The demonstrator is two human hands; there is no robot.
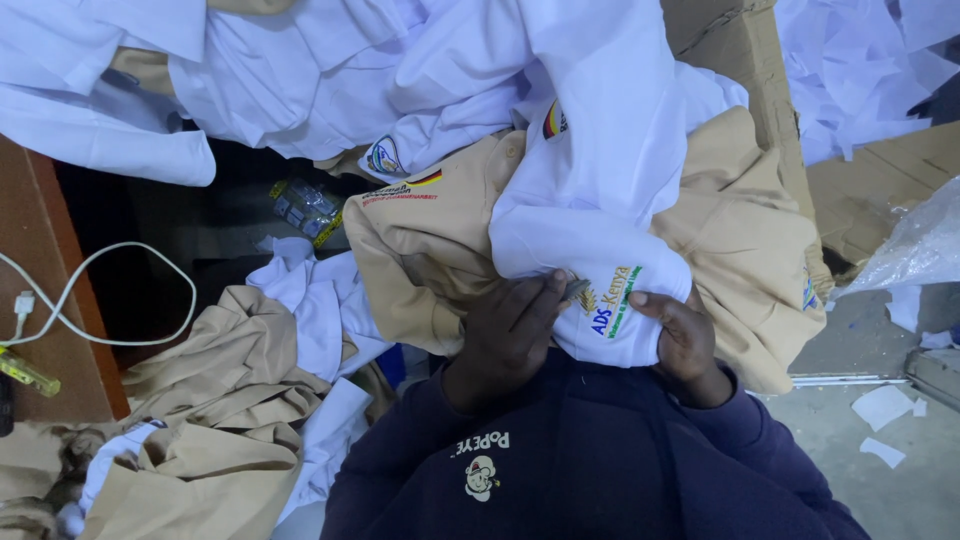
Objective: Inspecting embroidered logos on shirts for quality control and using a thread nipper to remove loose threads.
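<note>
At the bottom centre of the frame sits the person's dark navy sweatshirt [590, 470], and just above it both hands close on a white garment [600, 240] that hangs down the middle of the picture. The left hand [505, 335] pinches the cloth beside a small embroidered badge [612, 298], the thumb pressed to the fingers on what looks like a small dark tool [577, 290]; what kind I cannot tell. The right hand [685, 335] clamps the lower fold from the other side, so the badge patch lies stretched and flat between the two grips, turned up toward the camera.

Behind the white garment, touching it, a tan shirt [740, 240] spreads across the centre right, serving as a soft bed under the work. At lower left lies a heap of tan and white clothes [230, 420]. On the left edge a white cable [110, 300] loops over a brown table [45, 300]. Along the top of the frame more white shirts [300, 70] pile up, with a cardboard box [750, 60] at upper right and paper scraps [880, 405] on the floor at lower right.
</note>
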